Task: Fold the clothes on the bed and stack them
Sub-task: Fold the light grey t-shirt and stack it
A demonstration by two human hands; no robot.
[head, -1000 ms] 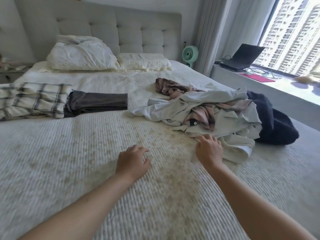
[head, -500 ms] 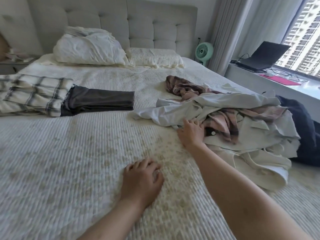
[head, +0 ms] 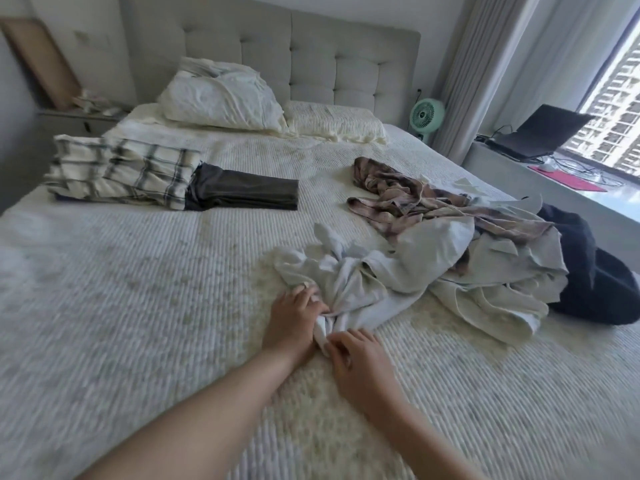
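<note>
Both hands at lower centre, left hand (head: pixel 292 315) and right hand (head: pixel 356 358) apparently pinching a bunched white garment (head: pixel 346 285), unfolded pile (head: pixel 467 244) at right, bed (head: pixel 138 306)

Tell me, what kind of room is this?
It looks like a bedroom. There is a big bed with a padded headboard and pillows. Clothes lie in a heap on the bed, and a window shows tall buildings, so it is probably a flat high up.
</note>
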